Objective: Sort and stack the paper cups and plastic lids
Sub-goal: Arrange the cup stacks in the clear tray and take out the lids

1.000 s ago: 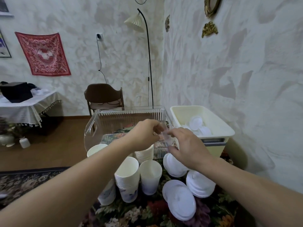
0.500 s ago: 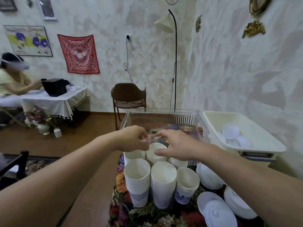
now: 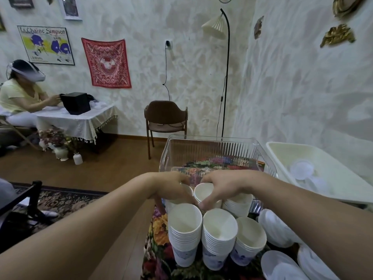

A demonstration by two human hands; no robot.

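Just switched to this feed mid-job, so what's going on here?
A person is sorting paper cups. Both hands reach over the back row of cup stacks: the left hand rests on one stack, and the right hand curls round the rim of the middle back stack. Three stacks stand in front, lids lie piled to the right, and more lids sit in the cream bin.

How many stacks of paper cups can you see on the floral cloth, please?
6: three in front, three behind: under the left hand, under the right hand and far right. Others may be hidden.
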